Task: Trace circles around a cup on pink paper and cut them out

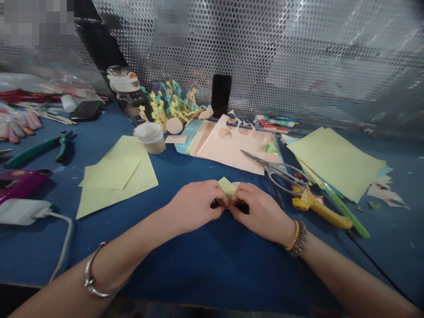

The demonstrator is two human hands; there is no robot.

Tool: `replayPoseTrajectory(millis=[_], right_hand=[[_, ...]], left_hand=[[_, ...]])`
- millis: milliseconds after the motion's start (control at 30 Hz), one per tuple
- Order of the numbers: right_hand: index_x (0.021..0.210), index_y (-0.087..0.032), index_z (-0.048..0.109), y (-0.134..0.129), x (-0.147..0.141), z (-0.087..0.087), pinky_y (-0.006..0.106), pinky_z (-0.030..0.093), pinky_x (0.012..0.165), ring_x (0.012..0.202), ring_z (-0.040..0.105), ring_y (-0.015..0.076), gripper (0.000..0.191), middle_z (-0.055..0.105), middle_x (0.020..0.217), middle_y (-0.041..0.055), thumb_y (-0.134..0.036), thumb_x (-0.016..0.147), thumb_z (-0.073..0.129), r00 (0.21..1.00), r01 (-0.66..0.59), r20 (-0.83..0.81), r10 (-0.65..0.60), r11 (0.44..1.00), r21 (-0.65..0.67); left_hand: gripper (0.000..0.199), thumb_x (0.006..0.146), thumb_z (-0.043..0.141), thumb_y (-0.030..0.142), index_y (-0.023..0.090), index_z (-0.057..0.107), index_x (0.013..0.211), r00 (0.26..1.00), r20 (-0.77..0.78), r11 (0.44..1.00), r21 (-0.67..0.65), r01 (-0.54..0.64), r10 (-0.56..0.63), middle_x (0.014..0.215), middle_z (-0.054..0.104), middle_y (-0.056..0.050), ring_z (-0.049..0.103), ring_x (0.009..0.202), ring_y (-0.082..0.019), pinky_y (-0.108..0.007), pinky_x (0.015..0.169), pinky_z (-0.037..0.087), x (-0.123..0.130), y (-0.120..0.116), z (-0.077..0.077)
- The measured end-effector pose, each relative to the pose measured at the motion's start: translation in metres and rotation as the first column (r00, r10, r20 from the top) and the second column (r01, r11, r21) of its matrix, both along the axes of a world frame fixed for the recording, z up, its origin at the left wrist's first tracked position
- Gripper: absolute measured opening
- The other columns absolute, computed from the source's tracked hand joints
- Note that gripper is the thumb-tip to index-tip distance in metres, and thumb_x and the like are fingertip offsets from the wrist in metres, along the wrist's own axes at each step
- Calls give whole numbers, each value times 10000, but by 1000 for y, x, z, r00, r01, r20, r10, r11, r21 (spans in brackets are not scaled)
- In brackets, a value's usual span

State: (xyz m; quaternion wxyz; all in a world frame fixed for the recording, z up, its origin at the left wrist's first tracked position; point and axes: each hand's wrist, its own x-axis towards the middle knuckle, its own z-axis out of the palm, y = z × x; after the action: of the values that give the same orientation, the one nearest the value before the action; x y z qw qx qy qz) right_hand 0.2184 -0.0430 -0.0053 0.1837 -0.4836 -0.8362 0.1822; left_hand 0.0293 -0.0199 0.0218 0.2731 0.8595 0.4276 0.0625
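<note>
Close together at the middle of the table, my left hand (200, 205) and my right hand (256, 210) pinch a small piece of yellow-green paper (227, 185) between their fingertips. Its upper corner sticks up between the hands, while its lower part is hidden by the fingers. A pale round edge (236, 184) shows just behind my right fingers; I cannot make out what it belongs to. Beyond the hands lie metal scissors (271, 170), their blades resting on a peach paper sheet (228, 143) with round cut-outs.
Yellow-green sheets lie at left (114, 176) and in a stack at right (341, 161). A yellow-handled glue gun (321, 212) and green knife (347, 214) lie right. Further back stand a tape roll (150, 139), bottle (127, 95), paper stars (172, 104) and phone (221, 95). Pliers (39, 150) lie left.
</note>
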Motion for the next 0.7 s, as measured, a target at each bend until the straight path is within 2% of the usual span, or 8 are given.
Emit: replayPoseTrajectory(millis=[300, 533, 700], right_hand=[[708, -180, 582, 1, 1, -3, 301, 435, 743, 807, 523, 161, 65, 569, 782, 13, -128, 747, 591, 1000, 14, -22, -15, 1000, -18], [827, -201, 662, 4, 14, 7, 281, 458, 762, 835, 571, 139, 98, 597, 856, 17, -139, 821, 587, 989, -99, -116, 93, 994, -49], [845, -226, 683, 3, 16, 8, 294, 459, 797, 873, 569, 149, 100, 606, 867, 12, -169, 831, 603, 988, -140, -64, 140, 990, 2]], left_hand=[[130, 777, 547, 302, 244, 664, 780, 997, -39, 997, 46, -62, 64, 914, 599, 17, 575, 766, -146, -260, 618, 394, 7, -1, -8], [167, 806, 519, 314, 242, 669, 785, 997, -50, 998, 30, -56, 57, 951, 561, -6, 567, 821, -160, -276, 662, 407, 9, -4, -7], [180, 816, 515, 328, 229, 661, 777, 997, -54, 997, 48, -59, 62, 941, 561, -7, 571, 795, -155, -276, 655, 413, 8, -4, -8]])
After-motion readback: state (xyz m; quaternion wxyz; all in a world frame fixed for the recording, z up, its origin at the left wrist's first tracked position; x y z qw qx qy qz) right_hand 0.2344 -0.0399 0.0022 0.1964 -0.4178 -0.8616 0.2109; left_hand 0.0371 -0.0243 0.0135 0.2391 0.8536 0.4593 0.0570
